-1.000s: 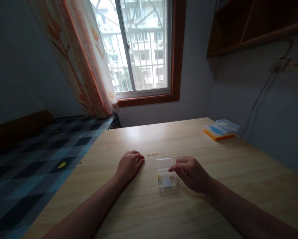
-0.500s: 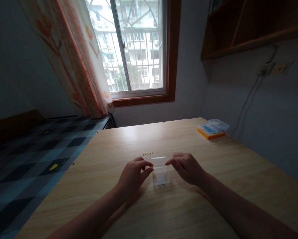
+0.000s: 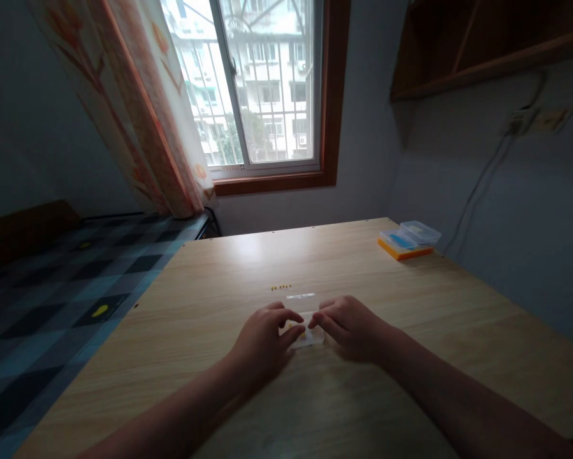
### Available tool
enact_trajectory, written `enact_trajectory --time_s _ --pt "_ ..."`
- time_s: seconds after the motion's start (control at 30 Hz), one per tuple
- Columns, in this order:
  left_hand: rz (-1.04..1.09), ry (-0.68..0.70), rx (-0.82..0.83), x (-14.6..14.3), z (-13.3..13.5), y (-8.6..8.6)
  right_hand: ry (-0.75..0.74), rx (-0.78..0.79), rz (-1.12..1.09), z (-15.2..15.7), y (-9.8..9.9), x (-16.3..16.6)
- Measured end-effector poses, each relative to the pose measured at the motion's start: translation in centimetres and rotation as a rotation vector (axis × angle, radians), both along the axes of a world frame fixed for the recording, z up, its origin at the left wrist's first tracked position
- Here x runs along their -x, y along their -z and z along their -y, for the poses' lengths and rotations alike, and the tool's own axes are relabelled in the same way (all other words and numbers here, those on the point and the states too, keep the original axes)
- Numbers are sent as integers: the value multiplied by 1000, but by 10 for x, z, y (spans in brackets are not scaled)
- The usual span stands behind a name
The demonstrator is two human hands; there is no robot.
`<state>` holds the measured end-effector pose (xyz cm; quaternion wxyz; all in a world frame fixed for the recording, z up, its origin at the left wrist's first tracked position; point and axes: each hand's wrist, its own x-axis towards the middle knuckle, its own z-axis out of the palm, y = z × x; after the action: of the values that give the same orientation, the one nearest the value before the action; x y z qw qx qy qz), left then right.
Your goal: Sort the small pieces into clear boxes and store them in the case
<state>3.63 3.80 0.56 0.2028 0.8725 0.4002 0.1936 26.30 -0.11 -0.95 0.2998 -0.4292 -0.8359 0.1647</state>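
Observation:
A small clear plastic box (image 3: 310, 340) lies on the table between my hands, its raised clear lid (image 3: 301, 296) at the far side. Over the box's left part is my left hand (image 3: 264, 333), thumb and index finger curved towards each other with a narrow gap between the tips. A tiny yellow piece (image 3: 290, 326) shows through the loop of these fingers. My right hand (image 3: 350, 326) is closed at the box's right side, its fingertips reaching over the box; the exact grip is partly hidden. Beyond the box, several tiny yellow pieces (image 3: 281, 287) lie in a row.
The wooden table (image 3: 210, 280) stretches to the window wall. At its far right edge sits an orange-based case with clear lidded trays (image 3: 405, 241). A bed with a checked cover (image 3: 137, 262) adjoins on the left. Shelves (image 3: 487, 57) hang at upper right.
My left hand has moved right, over the box, and its fingertips have parted slightly. My right hand has come left and down against the box's side. The view has tilted slightly downward.

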Motion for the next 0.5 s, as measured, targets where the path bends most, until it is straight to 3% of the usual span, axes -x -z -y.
enact_trajectory --time_s 0.13,0.5 --pt "135 62 -67 16 -4 -1 -30 26 51 5 -4 2" --pt "31 108 -54 21 -10 10 -13 3 279 14 -12 12"
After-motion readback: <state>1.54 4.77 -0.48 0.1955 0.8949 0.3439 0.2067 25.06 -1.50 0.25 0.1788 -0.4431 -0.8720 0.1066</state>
